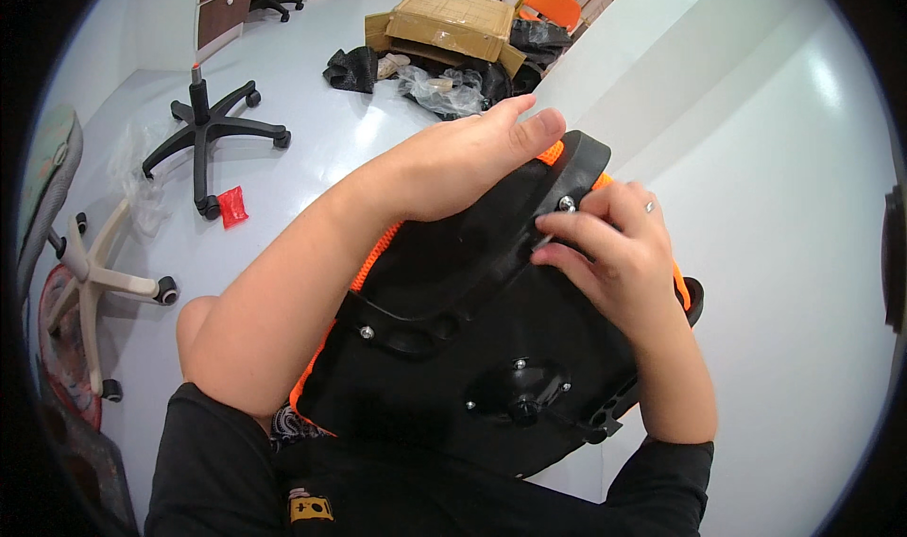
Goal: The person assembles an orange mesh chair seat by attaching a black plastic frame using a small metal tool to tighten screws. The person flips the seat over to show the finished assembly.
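Observation:
A black chair seat [350, 386] lies underside up on my lap, with orange mesh showing along its edges. A curved black armrest [444, 315] runs across it, with a silver bolt [367, 333] at its near end and another bolt [567, 204] near its far end. My left hand [487, 154] reaches across the seat's far side beside the armrest. Its visible fingers are stretched out, holding nothing that shows. Just below the far bolt, my right hand [609, 244] pinches at the armrest. A small shiny bit shows at its fingertips, too blurred to name.
A black mounting plate [515, 391] with a lever sits on the underside. Beyond, at the left, stand a black chair base [203, 126] and a pale one [90, 272], near a red packet [232, 206]. A cardboard box [449, 22] and plastic wrapping [444, 88] lie farther off.

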`<state>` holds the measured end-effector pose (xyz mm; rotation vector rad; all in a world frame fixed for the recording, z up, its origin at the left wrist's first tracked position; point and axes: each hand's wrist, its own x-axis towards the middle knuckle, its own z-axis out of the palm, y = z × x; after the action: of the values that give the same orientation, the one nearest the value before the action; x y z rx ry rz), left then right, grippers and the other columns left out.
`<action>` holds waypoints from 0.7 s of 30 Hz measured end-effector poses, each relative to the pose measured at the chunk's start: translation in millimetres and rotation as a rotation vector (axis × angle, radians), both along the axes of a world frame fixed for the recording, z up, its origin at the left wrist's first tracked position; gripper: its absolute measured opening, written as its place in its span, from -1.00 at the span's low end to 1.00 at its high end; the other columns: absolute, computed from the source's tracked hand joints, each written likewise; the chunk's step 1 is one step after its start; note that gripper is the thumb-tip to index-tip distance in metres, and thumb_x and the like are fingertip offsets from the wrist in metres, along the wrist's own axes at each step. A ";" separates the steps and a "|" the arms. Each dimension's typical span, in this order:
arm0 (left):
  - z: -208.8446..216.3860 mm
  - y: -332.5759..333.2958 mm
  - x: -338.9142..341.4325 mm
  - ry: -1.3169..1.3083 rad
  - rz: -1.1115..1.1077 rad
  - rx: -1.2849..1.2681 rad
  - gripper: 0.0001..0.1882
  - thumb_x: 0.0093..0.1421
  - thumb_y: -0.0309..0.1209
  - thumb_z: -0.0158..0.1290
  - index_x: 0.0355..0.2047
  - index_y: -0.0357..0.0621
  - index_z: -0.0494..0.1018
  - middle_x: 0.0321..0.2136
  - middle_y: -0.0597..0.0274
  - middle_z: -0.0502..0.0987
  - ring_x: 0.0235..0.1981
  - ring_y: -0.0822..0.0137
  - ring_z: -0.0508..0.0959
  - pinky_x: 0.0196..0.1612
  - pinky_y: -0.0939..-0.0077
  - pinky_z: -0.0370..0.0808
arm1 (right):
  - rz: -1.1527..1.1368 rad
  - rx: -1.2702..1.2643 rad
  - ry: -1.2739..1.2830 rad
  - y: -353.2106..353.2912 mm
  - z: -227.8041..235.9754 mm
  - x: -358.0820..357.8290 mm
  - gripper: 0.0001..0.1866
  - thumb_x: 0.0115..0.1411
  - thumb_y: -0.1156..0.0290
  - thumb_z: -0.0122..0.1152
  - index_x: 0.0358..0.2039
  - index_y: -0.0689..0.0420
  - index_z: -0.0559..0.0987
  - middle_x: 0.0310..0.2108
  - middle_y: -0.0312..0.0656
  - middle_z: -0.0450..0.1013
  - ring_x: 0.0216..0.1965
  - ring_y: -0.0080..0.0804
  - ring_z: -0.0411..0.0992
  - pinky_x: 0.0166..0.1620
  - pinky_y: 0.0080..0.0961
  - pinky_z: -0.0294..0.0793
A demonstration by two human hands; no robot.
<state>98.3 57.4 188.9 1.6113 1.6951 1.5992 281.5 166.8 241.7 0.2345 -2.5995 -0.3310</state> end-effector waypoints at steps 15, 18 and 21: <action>-0.9 -4.1 2.3 -0.001 0.052 0.019 -0.05 0.18 0.37 -0.50 0.29 -0.16 0.04 0.24 -0.13 0.13 0.30 0.07 0.11 0.28 0.36 0.03 | -0.072 -0.105 0.366 28.4 -1.3 -3.2 -0.90 -0.02 0.44 0.32 -0.44 0.10 0.60 -0.44 -0.24 0.46 -0.40 -0.26 0.40 -0.30 -0.39 0.31; -2.0 -6.9 1.5 -0.003 0.064 0.006 -0.05 0.18 0.37 -0.51 0.30 -0.15 0.03 0.24 -0.13 0.14 0.28 0.06 0.13 0.28 0.36 0.04 | -0.042 -0.085 0.343 22.8 -19.6 15.0 -0.86 -0.08 0.46 0.36 -0.44 0.09 0.60 -0.45 -0.26 0.46 -0.42 -0.30 0.40 -0.30 -0.41 0.29; -3.6 -6.1 2.7 -0.001 0.070 0.027 -0.05 0.18 0.37 -0.53 0.30 -0.15 0.03 0.24 -0.14 0.13 0.27 0.05 0.15 0.28 0.35 0.04 | 0.005 0.047 0.259 11.4 -29.1 23.4 -0.81 -0.13 0.42 0.40 -0.44 0.07 0.60 -0.45 -0.28 0.45 -0.42 -0.33 0.39 -0.30 -0.42 0.27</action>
<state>101.0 51.3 185.3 1.5801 1.7552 1.6616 304.9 178.2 212.5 0.2004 -2.3376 -0.3942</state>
